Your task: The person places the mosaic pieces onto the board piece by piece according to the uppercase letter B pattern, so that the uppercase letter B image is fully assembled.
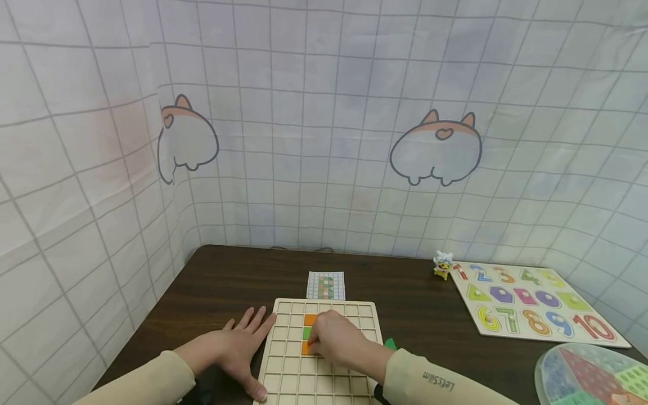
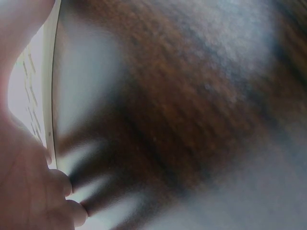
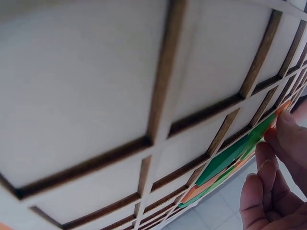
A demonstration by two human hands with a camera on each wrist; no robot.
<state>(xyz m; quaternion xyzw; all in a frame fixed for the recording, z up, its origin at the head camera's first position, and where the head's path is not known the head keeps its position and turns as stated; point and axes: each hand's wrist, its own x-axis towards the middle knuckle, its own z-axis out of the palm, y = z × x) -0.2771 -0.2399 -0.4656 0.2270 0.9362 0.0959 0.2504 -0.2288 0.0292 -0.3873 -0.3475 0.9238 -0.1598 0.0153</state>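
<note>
Orange tile point(image 1: 306, 349) sits in the pale grid board point(image 1: 289, 383) on the dark desk point(image 1: 228, 281), just nearer you than a green tile point(image 1: 306, 333), & your R hand point(image 1: 338, 338) pinches it btwn thumb & fingertips. Your L hand point(image 1: 237, 344) lies spread w/ fingers straight, gripping nothing, thumb on the board's L edge; pattern card point(image 1: 326, 286) is just past the far edge, number puzzle point(image 1: 512, 307) well off to the R

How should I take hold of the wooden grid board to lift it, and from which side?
Probably grip the grid board by its left and right edges, a hand from each side: it is broad and lies flat, and the left hand touches its left edge.
</note>
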